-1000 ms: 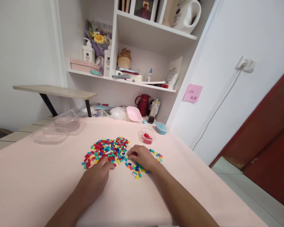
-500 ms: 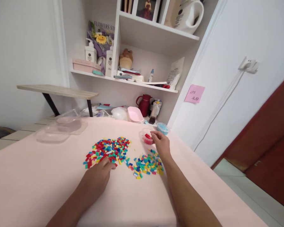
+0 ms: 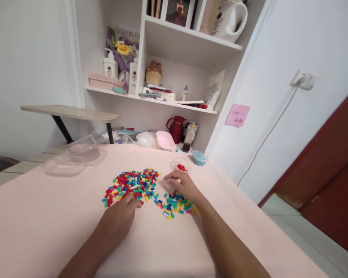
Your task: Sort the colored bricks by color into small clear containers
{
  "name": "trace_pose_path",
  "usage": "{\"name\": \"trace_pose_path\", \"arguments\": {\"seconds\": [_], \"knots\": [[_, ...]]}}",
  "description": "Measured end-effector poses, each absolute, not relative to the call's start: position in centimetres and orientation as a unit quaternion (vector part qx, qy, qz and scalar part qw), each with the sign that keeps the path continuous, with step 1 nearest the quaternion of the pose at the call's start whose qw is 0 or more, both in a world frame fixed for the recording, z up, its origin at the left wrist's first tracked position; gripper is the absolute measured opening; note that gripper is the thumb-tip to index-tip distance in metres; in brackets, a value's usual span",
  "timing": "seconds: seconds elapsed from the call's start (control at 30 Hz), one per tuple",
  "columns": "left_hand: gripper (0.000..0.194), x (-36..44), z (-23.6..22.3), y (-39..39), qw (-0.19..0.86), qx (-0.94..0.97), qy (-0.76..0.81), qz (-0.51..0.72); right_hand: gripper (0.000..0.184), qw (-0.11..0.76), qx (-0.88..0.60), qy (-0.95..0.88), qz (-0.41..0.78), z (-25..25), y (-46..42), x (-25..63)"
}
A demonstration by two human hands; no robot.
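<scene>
A loose pile of small, multicoloured toy building bricks (image 3: 136,183) lies in the middle of the table. My left hand (image 3: 123,208) rests at its front edge with fingers curled; what they hold, if anything, is hidden. My right hand (image 3: 179,183) hangs over the gap between this pile and a smaller one (image 3: 176,202) to its right, partly covering the smaller pile. Its fingers stretch leftward, slightly blurred, with thumb and forefinger apart and nothing visible between them. Just behind it stands a clear plastic tub (image 3: 188,164) with red bricks (image 3: 181,167) in it.
A tub of light blue pieces (image 3: 198,158) stands at the back right corner. Clear plastic containers (image 3: 66,164) lie at the back left. Along the rear are a pink tray (image 3: 165,140), a red jug (image 3: 176,129) and a bottle (image 3: 189,139), below white shelves (image 3: 179,105).
My right hand has come away from the red-brick tub, moving left and toward me to the gap between the piles. My left hand has stayed in place.
</scene>
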State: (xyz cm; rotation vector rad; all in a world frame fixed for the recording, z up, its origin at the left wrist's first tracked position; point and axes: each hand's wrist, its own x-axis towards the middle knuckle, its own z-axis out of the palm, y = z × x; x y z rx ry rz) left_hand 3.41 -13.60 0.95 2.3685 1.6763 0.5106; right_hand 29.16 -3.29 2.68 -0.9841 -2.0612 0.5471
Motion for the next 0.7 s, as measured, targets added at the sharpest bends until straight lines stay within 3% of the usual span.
{"name": "trace_pose_path", "arguments": {"seconds": [0.13, 0.23, 0.33, 0.57, 0.7], "knots": [[0.043, 3.3, 0.9, -13.5, 0.102, 0.801, 0.564, 0.173, 0.017, 0.280, -0.314, -0.891, 0.172, 1.9, -5.0, 25.9], [0.043, 3.2, 0.7, -13.4, 0.092, 0.804, 0.562, 0.173, 0.033, 0.248, -0.331, -0.906, 0.093, 1.1, -5.3, 24.4], [0.041, 3.1, 0.6, -13.3, 0.084, 0.807, 0.556, 0.182, 0.019, 0.233, -0.348, -0.906, 0.066, 0.9, -5.1, 24.1], [0.040, 2.9, 0.7, -13.4, 0.092, 0.803, 0.553, 0.201, 0.009, 0.249, -0.369, -0.879, 0.170, 1.9, -4.5, 27.8], [0.039, 2.9, 0.9, -13.5, 0.104, 0.799, 0.552, 0.213, 0.020, 0.308, -0.395, -0.814, 0.294, 1.8, -4.0, 29.3]]}}
